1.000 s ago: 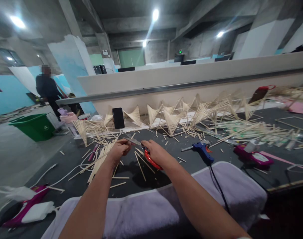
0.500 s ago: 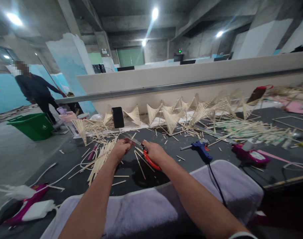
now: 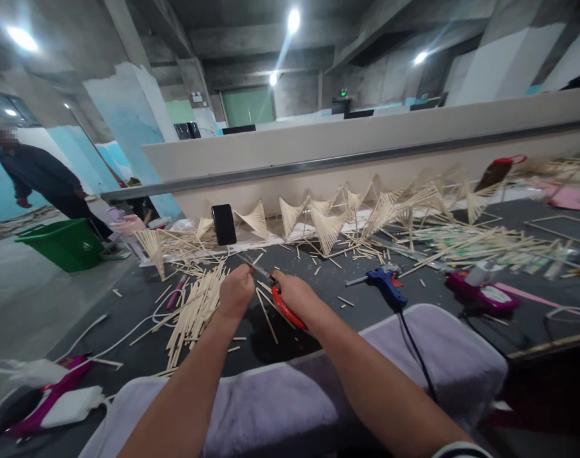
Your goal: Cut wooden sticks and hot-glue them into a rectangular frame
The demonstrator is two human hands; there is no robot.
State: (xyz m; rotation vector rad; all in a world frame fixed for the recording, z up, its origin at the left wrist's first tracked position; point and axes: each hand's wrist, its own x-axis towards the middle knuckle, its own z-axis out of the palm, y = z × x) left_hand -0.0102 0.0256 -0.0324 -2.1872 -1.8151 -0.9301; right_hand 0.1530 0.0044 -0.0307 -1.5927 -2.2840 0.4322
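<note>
In the head view, my right hand is closed around a pair of red-handled scissors, whose metal blades point up and to the left. My left hand is closed right beside the blades; whatever its fingers pinch is hidden. Below and left of it lies a pile of thin wooden sticks. A few loose sticks rest on the dark table between and below my hands. Behind them a black phone stands upright.
Fan-shaped stick models line the table's back. A blue glue gun lies to the right, near a purple power strip. A lilac towel covers the front edge. A person stands by a green bin.
My left hand has moved slightly right, turning so its back faces me more. My right hand stays on the scissors. The person at the left has shifted further left.
</note>
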